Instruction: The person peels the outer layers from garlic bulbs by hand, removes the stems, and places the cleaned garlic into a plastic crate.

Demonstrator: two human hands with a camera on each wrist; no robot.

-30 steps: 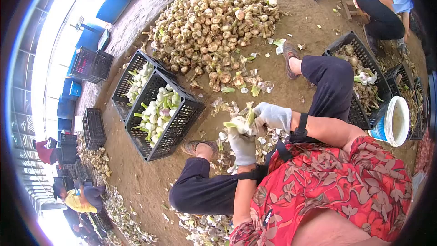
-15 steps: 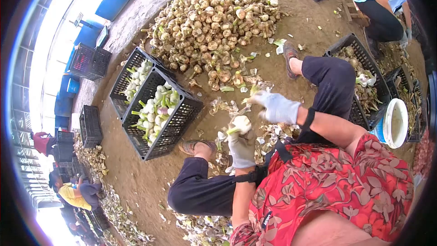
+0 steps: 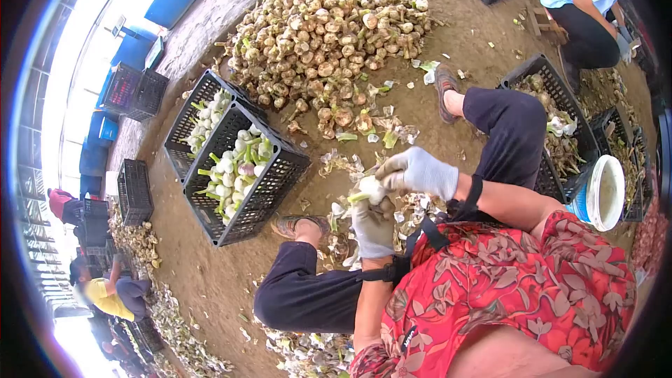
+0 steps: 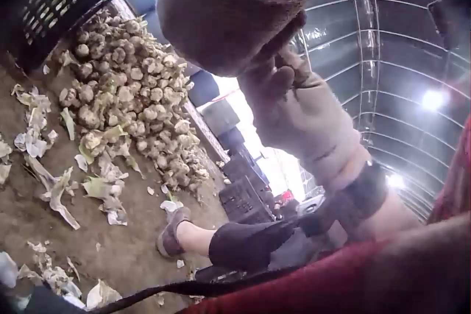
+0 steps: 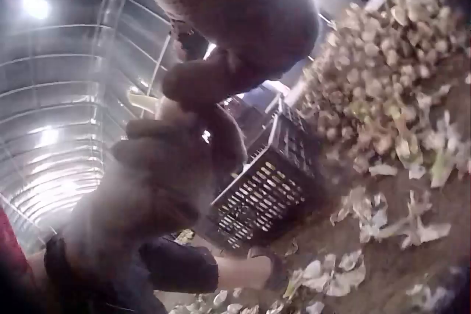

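My gloved left hand grips a white garlic bulb, its short green stem pointing left in the head view. From the other side, my gloved right hand has its fingers and thumb bent in at the bulb, pinching its side. Both gloves are pale grey with darker, soiled fingers. In the left wrist view, my left hand looms close and covers the bulb, the right hand beyond it. The right wrist view has a bit of pale stem showing beside the fingers.
A large heap of unpeeled garlic lies ahead. Left of my feet, a black crate holds cleaned bulbs, another behind it. Peeled skins litter the ground. A white bucket and crates stand right; other people sit farther off.
My right hand pulled away from the bulb with a strip of leafy skin, swung outward, then came back to the bulb without that strip. The left hand kept holding the bulb.
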